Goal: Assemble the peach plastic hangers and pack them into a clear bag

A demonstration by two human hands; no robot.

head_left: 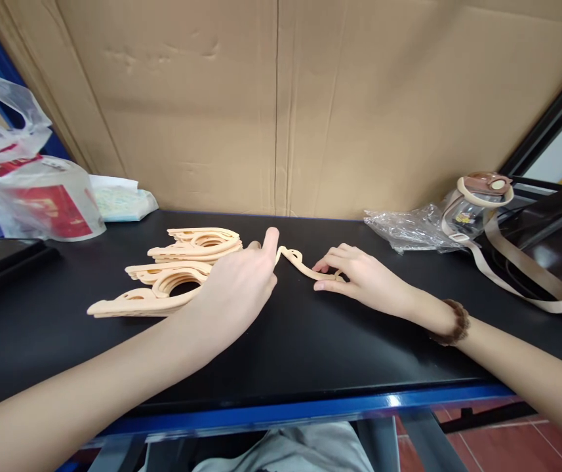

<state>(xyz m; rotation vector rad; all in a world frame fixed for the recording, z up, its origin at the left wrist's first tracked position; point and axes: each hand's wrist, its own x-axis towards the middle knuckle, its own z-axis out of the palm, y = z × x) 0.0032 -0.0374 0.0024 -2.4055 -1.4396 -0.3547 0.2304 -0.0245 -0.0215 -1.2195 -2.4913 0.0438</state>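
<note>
A pile of peach plastic hangers (pixel 172 272) lies on the black tabletop (pixel 310 341), left of centre. One more peach hanger (pixel 299 262) lies between my hands. My left hand (pixel 241 288) rests over the right end of the pile, its fingers curled and the index finger raised against the single hanger's left end. My right hand (pixel 359 278) pinches the single hanger's right end, fingers bent over it. A brown bead bracelet (pixel 452 322) sits on my right wrist.
A plastic bag with red print (pixel 39 196) and a tissue pack (pixel 118 200) stand at the back left. Crumpled clear plastic (pixel 408 229) and a strapped water bottle (pixel 477 206) lie at the back right. A cardboard wall (pixel 281 105) closes the back. The table has a blue front edge (pixel 310 410).
</note>
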